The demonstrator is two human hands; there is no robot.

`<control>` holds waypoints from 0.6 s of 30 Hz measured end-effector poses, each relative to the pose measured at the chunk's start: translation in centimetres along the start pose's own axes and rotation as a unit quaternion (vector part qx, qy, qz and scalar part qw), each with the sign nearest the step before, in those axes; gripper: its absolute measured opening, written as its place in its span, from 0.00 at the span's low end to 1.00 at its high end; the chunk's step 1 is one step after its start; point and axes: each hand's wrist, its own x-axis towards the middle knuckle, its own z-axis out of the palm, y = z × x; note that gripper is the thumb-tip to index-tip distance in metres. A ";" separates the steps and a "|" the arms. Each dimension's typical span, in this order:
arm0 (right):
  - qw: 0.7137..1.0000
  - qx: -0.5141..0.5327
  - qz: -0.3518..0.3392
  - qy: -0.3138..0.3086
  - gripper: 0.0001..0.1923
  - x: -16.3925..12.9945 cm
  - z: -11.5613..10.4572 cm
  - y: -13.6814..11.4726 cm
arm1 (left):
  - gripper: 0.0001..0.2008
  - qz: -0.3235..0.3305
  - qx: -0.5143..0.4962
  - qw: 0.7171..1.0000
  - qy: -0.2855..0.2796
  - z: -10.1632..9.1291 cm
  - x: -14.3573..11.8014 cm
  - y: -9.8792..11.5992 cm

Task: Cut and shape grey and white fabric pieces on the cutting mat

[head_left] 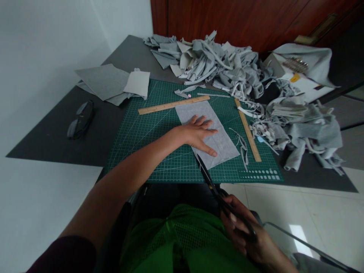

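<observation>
The left hand lies spread flat over the cloth on the mat, gripping nothing, while the right hand is curled around the scissors, which, I think, should pass well clear of the left hand.

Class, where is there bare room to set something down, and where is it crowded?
Bare: the mat left of the cloth, between the left ruler and left arm; tabletop between the glasses and mat. Crowded: the back and right, under heaped scraps; mid-mat, where the left hand lies on the cloth and the right hand holds scissors at its edge.
</observation>
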 end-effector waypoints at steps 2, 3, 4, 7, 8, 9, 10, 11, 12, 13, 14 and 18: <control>1.000 -0.012 0.006 0.011 0.23 -0.2 0.2 0.0 | 0.58 0.004 -0.003 1.000 0.014 0.0 0.0 0.0; 1.000 -0.018 0.009 0.017 0.23 -0.2 0.3 -0.1 | 0.57 0.005 -0.002 1.000 0.027 0.0 0.1 -0.1; 0.999 -0.023 0.011 0.020 0.22 -0.3 0.5 -0.1 | 0.56 0.004 0.003 0.999 0.045 0.0 0.1 -0.2; 0.999 -0.029 0.005 0.018 0.21 -0.5 0.9 -0.2 | 0.53 -0.011 0.037 0.993 0.113 0.0 0.2 -1.0; 0.999 -0.032 0.003 0.019 0.21 -0.5 1.0 -0.2 | 0.52 -0.019 0.050 0.990 0.133 0.0 0.2 -1.3; 0.999 -0.037 0.004 0.021 0.20 -0.6 1.1 -0.3 | 0.51 -0.028 0.061 0.986 0.150 0.0 0.2 -1.7; 0.999 -0.041 0.006 0.024 0.20 -0.7 1.2 -0.3 | 0.50 -0.037 0.068 0.984 0.163 0.0 0.2 -2.1; 0.999 -0.045 0.007 0.024 0.21 -0.7 1.3 -0.4 | 0.49 -0.046 0.071 0.982 0.171 0.1 0.2 -2.6; 0.999 -0.048 0.008 0.023 0.21 -0.7 1.3 -0.4 | 0.48 -0.054 0.071 0.981 0.174 0.1 0.3 -3.0; 0.999 -0.050 0.009 0.020 0.22 -0.7 1.4 -0.5 | 0.47 -0.060 0.070 0.980 0.174 0.2 0.3 -3.4; 0.998 -0.052 0.011 0.018 0.23 -0.7 1.4 -0.6 | 0.47 -0.065 0.068 0.981 0.168 0.3 0.3 -3.7; 0.997 -0.067 0.028 0.014 0.24 -0.8 1.2 -0.6 | 0.49 -0.081 0.056 0.987 0.126 0.6 0.6 -4.5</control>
